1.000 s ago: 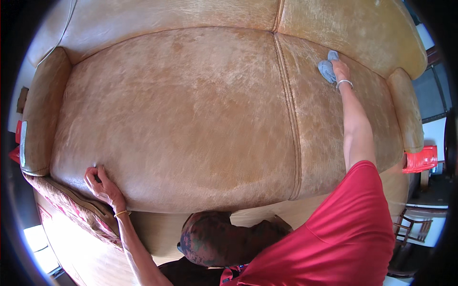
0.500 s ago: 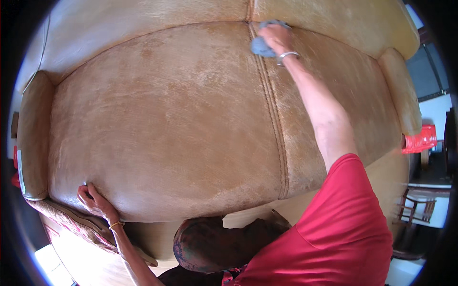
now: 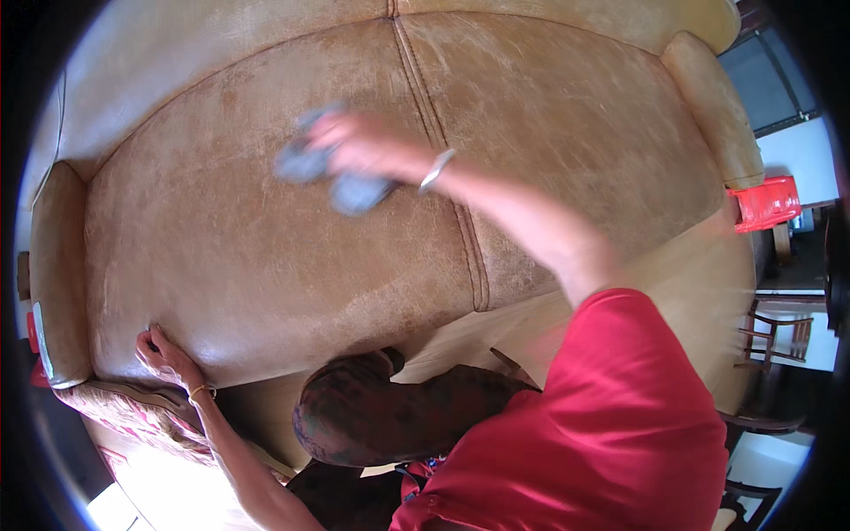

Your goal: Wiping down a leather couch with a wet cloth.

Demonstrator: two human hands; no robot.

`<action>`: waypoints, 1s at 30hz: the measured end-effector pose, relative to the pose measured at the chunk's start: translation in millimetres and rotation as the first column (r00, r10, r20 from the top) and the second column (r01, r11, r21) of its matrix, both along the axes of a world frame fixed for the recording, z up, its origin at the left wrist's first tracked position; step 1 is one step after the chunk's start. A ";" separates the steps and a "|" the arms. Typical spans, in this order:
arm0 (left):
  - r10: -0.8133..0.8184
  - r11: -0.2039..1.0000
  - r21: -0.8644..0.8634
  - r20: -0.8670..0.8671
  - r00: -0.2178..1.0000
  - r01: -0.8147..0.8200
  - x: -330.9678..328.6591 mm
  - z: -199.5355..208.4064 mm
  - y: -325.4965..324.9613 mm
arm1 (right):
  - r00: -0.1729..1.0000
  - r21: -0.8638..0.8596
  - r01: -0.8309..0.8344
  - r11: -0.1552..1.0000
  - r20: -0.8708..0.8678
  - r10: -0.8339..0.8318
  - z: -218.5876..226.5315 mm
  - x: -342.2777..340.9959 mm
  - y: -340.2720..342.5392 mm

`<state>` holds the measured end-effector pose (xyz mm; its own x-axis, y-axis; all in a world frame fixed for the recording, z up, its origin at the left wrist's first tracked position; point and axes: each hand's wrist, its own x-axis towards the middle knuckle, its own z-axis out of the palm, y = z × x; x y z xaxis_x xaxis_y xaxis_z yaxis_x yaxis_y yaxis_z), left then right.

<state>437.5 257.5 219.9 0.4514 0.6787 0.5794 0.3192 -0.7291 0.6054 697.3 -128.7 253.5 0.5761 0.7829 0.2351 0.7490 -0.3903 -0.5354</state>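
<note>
A worn tan leather sofa seat (image 3: 257,257) spreads in front of me, split by a double-stitched seam. My right hand (image 3: 350,146), with a silver bangle at the wrist, grips a bunched grey-blue cloth (image 3: 305,164) over the seat's left section, left of the seam. Motion blurs the hand and the cloth; folds of it stick out to the left and below the fingers. At the seat's front left corner my left hand (image 3: 166,356) rests on the leather, its fingers curled in and nothing visible in them.
The sofa's left armrest (image 3: 60,265) and right armrest (image 3: 713,106) bound the seat, with the backrest (image 3: 239,31) behind. Patterned fabric (image 3: 133,411) lies by the front left corner. A red plastic stool (image 3: 768,203) and a wooden chair (image 3: 775,336) stand to the right.
My right hand has swept the cloth from the seam near the backrest leftward and toward me. The left hand stays on the front left corner. The view has shifted a little to the right.
</note>
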 end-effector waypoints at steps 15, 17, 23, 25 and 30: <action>0.082 0.995 0.063 -0.082 0.993 -0.077 7.4 3.9 1.8 | 0.339 -0.032 0.931 0.363 -0.286 -0.896 12.3 -60.4 -365.5; 0.090 0.989 0.125 -0.073 0.993 -0.081 9.7 -2.1 9.1 | 0.666 -0.040 0.710 0.703 -0.284 -0.690 33.2 -91.6 -253.8; 0.038 0.987 0.159 -0.072 0.997 -0.026 15.7 -12.2 6.0 | 0.981 -0.002 0.161 0.987 0.107 -0.160 7.9 -118.5 9.2; 0.038 0.972 0.234 -0.110 0.993 -0.012 10.7 -10.3 14.7 | 0.989 0.040 0.068 0.997 0.126 -0.073 0.0 -142.2 65.7; 0.086 0.955 0.295 -0.206 0.975 -0.022 4.3 -13.7 31.3 | 0.972 0.192 -0.069 0.979 0.236 0.022 7.8 -210.8 47.7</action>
